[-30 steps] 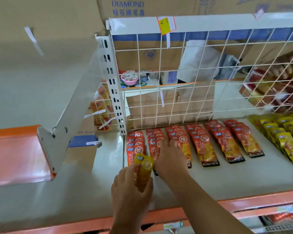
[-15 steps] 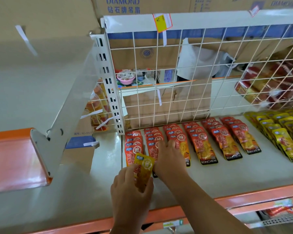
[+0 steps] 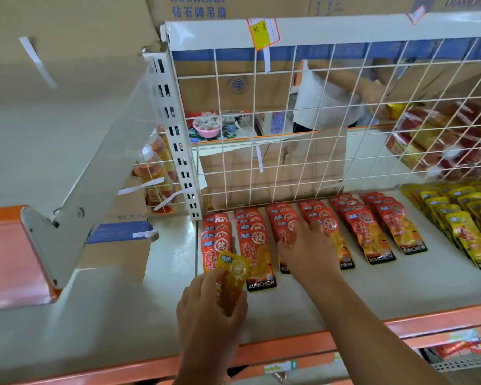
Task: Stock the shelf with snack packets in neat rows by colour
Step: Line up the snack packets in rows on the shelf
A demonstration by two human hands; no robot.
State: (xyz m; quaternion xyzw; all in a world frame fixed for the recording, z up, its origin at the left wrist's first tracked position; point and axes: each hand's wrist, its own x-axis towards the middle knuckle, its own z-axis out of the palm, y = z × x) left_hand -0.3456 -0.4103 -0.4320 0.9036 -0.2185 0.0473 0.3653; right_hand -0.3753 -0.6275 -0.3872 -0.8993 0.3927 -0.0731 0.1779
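Note:
Several rows of red snack packets [image 3: 256, 240] lie overlapped on the white shelf [image 3: 372, 287], running back to the wire grid. Rows of yellow packets [image 3: 464, 218] lie at the right. My left hand [image 3: 206, 315] grips one yellow packet [image 3: 232, 279] upright over the front of the leftmost red row. My right hand [image 3: 306, 245] lies flat on the third and fourth red rows, fingers spread and pressing the packets; it covers their middle parts.
A white wire grid [image 3: 331, 120] backs the shelf, with cardboard and another person in a white top [image 3: 325, 95] behind it. An orange rail [image 3: 289, 351] edges the front. A slanted white bracket [image 3: 95, 195] and a neighbouring shelf stand at the left.
My right hand has slid right, from the second and third red rows to the third and fourth, uncovering the second row. My left hand still holds the yellow packet in about the same place.

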